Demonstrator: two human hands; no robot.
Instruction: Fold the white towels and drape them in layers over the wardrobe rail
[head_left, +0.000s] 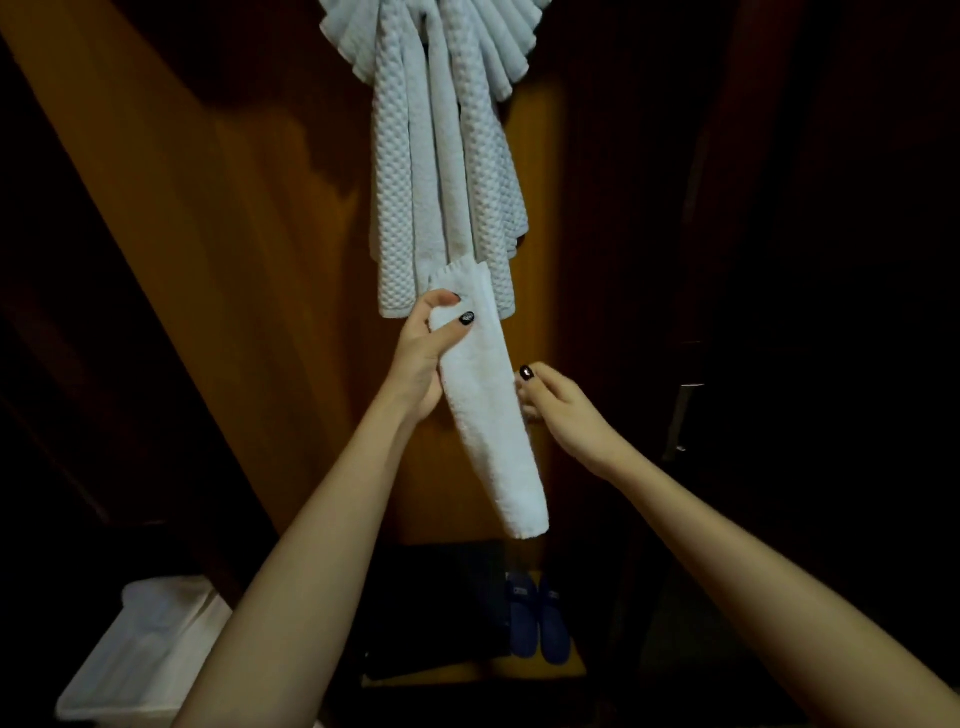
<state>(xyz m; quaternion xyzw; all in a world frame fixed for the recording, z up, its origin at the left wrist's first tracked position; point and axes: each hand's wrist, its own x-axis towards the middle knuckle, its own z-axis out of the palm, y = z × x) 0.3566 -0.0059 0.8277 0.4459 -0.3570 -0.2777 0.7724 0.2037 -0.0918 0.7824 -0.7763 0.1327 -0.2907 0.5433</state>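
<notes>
A small white towel (491, 415), folded into a long narrow strip, hangs slanted in front of the wardrobe's wooden back panel. My left hand (423, 358) grips its upper part, thumb across the front. My right hand (558, 410) touches the strip's right edge at mid-length with curled fingers; whether it pinches the cloth is unclear. Above, several white waffle-textured towels (447, 171) hang in overlapping layers from the top of the frame. The rail itself is out of view.
A pair of dark blue slippers (537, 618) lies on the wardrobe floor beside a dark flat object (441, 608). A white bin-like container (140, 654) stands at the lower left. A dark door with a metal handle (685, 415) is at the right.
</notes>
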